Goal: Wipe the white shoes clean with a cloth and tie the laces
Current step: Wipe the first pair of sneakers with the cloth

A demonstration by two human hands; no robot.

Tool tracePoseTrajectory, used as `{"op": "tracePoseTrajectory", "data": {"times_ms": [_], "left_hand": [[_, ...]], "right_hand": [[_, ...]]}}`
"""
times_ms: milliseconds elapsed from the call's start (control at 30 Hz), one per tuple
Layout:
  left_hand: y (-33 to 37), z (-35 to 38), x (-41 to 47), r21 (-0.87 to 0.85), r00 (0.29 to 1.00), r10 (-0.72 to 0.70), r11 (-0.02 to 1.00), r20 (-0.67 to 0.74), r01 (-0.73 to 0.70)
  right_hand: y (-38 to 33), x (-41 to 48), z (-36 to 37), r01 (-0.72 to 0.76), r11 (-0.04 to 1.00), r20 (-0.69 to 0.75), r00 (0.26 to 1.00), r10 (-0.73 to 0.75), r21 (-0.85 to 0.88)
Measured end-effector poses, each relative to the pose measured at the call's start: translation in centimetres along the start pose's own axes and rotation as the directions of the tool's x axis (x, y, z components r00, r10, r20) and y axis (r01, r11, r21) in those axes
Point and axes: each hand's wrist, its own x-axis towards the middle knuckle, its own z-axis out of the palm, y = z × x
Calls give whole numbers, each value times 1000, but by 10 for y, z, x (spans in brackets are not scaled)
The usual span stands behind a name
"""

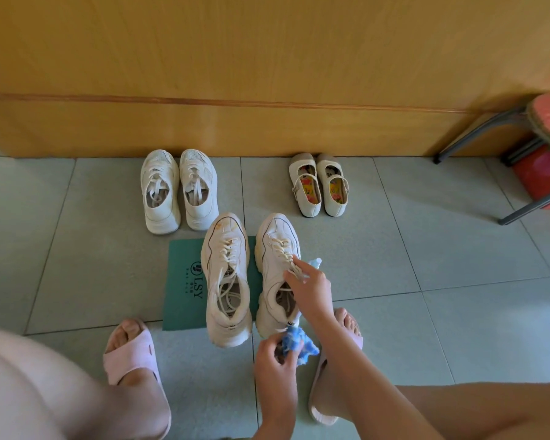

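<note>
Holding the cloth (299, 342), left grip (272, 357); right grip (310, 289) seemingly pinches laces (282, 247).

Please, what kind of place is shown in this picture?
Probably the entrance area of a home. There is a tiled floor, and sneakers and strap shoes are lined up in pairs against a wooden wall. A stool stands at the right.

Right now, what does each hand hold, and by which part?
The left hand grips a bunched blue cloth by one side. The right hand pinches the laces of the right-side white sneaker, near the tongue.
</note>
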Motion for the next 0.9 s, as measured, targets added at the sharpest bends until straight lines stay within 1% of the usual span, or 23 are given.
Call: {"op": "tracePoseTrajectory", "data": {"times_ms": [67,133,200,267,367,400,433,500,533,600,700,800,900], "left_hand": [[-1,-5,-3,-6,999,-25,1000,36,25],[-3,-16,-3,-26,999,-41,999,35,42],[0,-28,-2,-51,999,-28,998,38,30],[10,-37,-3,-111,999,-2,994,36,5],[37,-47,-1,-208,995,94,974,34,-84],[48,-51,2,-240,992,123,964,24,-114],[57,-54,8,-270,990,143,953,10,-135],[75,-61,22,-349,991,136,928,-7,-130],[83,-64,30,-402,994,113,910,-2,-105],[95,-71,43,-472,997,77,879,9,-64],[104,-80,55,-454,994,102,888,25,-80],[112,-88,60,-496,990,120,865,69,-71],[110,-95,64,-484,980,157,871,120,-80]], "right_hand": [[-1,1,-3,2,1000,44,999,-2,-10],[-3,2,-8,-7,1000,123,992,10,-22],[-4,0,-13,-2,999,182,983,8,-34],[-4,-4,-16,27,999,141,990,-23,-30],[-11,-14,-18,123,991,-9,992,-123,48],[-16,-18,-19,158,985,-32,987,-156,77],[-23,-21,-19,179,977,-26,984,-177,120],[-38,-29,-19,181,957,40,980,-195,228],[-46,-33,-19,167,945,85,977,-197,283],[-59,-41,-18,86,925,211,962,-174,369],[-70,-50,-13,-66,913,394,912,-108,404],[-76,-54,-7,-188,895,502,863,-45,404],[-80,-56,-2,-329,805,595,803,-37,494]]}}
